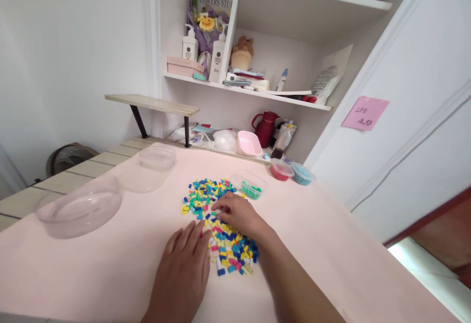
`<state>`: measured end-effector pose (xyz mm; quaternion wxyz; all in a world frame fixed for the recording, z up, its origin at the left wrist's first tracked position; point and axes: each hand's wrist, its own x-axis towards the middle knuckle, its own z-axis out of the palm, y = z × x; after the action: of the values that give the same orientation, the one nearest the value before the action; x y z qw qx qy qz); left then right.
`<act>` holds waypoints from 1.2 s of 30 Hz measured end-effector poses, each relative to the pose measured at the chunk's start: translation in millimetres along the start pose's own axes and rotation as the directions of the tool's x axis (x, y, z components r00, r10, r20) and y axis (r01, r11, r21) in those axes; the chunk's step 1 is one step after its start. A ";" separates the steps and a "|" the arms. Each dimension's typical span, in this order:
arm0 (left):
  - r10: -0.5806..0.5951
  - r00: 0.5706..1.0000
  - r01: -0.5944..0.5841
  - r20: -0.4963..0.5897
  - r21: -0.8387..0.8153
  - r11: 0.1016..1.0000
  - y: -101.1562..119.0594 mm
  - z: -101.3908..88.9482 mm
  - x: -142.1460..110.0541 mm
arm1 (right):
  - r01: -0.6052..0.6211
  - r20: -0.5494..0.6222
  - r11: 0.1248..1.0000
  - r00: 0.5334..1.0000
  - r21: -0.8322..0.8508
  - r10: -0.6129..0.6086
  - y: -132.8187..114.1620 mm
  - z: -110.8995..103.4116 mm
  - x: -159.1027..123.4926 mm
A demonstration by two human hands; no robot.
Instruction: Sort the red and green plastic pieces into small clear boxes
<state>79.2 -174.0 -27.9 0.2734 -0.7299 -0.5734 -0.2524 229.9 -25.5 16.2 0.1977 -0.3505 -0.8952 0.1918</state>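
Note:
Small colourful plastic building bricks point(235, 247) lie in a loose pile on the pink-covered table, in blue, yellow, teal, green, white and pink. My left hand point(186, 259) rests flat at the pile's near left edge, its fingers stretched out and touching the bricks beside them. Over the middle of the pile, my right hand point(237, 211) reaches in with bent fingers, thumb and index finger slightly apart near a few bricks. No brick shows clearly held in it. Just beyond this hand stands a clear plastic container point(252, 185) with green bricks inside.
Two lidded tubs, one red point(281, 170) and one blue point(302, 174), stand at the back right. To the left are a large clear bowl point(83, 207) and a clear box point(157, 158). A pink tray point(249, 143) and red jug point(265, 129) sit behind, below the shelves.

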 end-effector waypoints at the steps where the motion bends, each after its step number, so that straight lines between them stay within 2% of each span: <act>1: 0.005 1.000 -0.005 -0.005 0.006 1.000 0.0 -0.2 0.0 | 0.000 0.002 1.000 1.000 0.001 0.000 0.4 -0.1 -0.2; 16: -0.011 1.000 0.011 -0.013 -0.010 1.000 1.1 -1.3 -1.8 | -0.027 -0.008 0.997 1.000 -0.078 0.027 -18.3 -6.5 -2.4; 28: -0.028 0.999 0.028 -0.042 -0.010 1.000 3.2 -0.6 -1.8 | -0.016 -0.003 0.994 1.000 -0.108 0.015 -18.0 -7.0 -3.7; 36: -0.064 0.997 0.061 -0.048 -0.063 0.996 4.1 -0.4 -2.7 | -0.018 -0.104 0.999 0.995 -0.039 0.013 -7.8 -14.5 -5.7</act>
<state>82.6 -176.9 -29.9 0.2569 -0.7132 -0.5810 -0.2964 236.5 -31.9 31.0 0.2352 -0.3708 -0.8846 0.1568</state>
